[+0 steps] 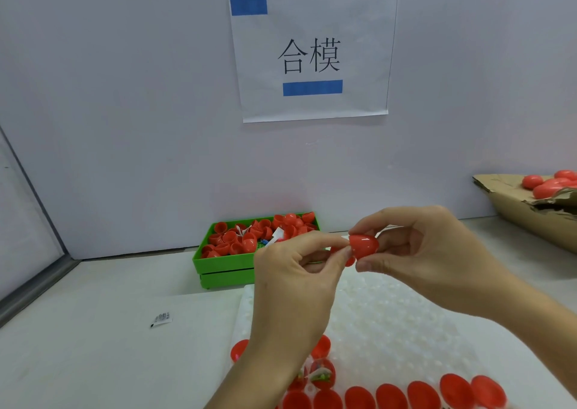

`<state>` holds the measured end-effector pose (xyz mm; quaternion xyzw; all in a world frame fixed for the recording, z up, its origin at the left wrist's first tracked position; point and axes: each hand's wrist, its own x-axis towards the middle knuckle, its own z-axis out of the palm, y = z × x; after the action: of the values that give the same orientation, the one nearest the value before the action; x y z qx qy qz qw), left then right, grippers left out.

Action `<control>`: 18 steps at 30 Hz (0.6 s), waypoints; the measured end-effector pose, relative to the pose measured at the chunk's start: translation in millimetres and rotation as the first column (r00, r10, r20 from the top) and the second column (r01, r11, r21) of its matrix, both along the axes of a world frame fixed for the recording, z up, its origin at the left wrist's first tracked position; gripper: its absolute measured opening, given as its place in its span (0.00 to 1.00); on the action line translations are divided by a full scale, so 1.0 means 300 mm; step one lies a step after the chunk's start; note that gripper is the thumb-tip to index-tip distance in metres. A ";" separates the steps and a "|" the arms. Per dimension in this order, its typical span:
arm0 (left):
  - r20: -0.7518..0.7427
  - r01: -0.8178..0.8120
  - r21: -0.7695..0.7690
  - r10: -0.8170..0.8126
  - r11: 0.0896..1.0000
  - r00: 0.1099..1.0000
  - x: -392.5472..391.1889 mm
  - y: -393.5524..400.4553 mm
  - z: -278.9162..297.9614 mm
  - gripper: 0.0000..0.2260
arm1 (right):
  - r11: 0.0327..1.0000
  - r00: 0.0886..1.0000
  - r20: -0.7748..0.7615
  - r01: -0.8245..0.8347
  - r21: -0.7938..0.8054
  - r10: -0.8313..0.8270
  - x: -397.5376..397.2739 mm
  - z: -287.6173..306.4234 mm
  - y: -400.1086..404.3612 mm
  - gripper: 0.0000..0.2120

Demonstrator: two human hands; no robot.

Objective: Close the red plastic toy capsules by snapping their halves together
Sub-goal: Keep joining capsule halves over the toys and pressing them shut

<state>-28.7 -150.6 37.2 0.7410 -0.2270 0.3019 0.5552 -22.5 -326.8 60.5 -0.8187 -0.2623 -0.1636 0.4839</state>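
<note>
Red plastic is showing between both hands above the middle of the worktop (pixel 109 330): the right hand (pixel 437 258) is pinching a capsule half (pixel 363 246) between thumb and forefinger, dome outward, while the left hand (pixel 296 283) is curling its thumb and fingers against the half's open side. Whether the left hand is holding a second half cannot be told, though a sliver of red is peeking out below its thumb. Under the hands a white dimpled tray (pixel 390 321) is lying toward the worktop's near edge, carrying a row of capsules (pixel 421 391) along its near side. A green bin (pixel 224 268) heaped with loose halves (pixel 231 238) is sitting against the wall at the worktop's far edge. A cardboard box (pixel 515 215) at the far right corner is holding closed capsules (pixel 543 183). A paper sign (pixel 312 55) on the wall is reading "合模", with blue patches above and below the characters. A small printed sachet (pixel 160 318) is lying left of the tray, its text too small to read.
</note>
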 end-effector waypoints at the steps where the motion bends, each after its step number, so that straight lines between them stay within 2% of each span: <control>1: 0.023 -0.021 0.012 0.020 1.000 1.000 0.000 0.000 -0.002 0.11 | 1.000 1.000 0.005 -0.002 0.006 0.002 0.000 -0.001 0.001 0.13; 4: 0.115 -0.062 0.088 0.052 0.994 0.992 0.001 -0.004 -0.005 0.06 | 1.000 1.000 0.016 -0.002 0.023 0.002 0.003 -0.005 0.001 0.13; 7: 0.194 -0.109 0.189 0.071 0.976 0.978 0.003 -0.007 -0.001 0.09 | 1.000 1.000 0.007 0.012 0.024 -0.013 0.009 -0.008 0.000 0.13; 9: 0.187 -0.109 0.217 0.068 0.970 0.980 -0.001 -0.009 0.001 0.09 | 1.000 1.000 0.003 0.018 0.026 -0.018 0.012 -0.010 -0.002 0.14; 14: -0.096 0.001 0.049 0.003 0.999 0.995 0.008 0.004 0.007 0.10 | 0.999 1.000 -0.023 -0.007 0.044 0.008 0.007 -0.013 0.004 0.11; 18: -0.202 0.049 0.008 -0.047 0.999 0.978 0.014 0.006 0.013 0.06 | 0.998 0.999 -0.029 -0.018 0.054 0.020 0.000 -0.016 0.020 0.12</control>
<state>-24.6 -148.8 41.0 0.7657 -0.1892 0.2101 0.5777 -22.4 -320.8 55.9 -0.8053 -0.2583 -0.1538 0.5110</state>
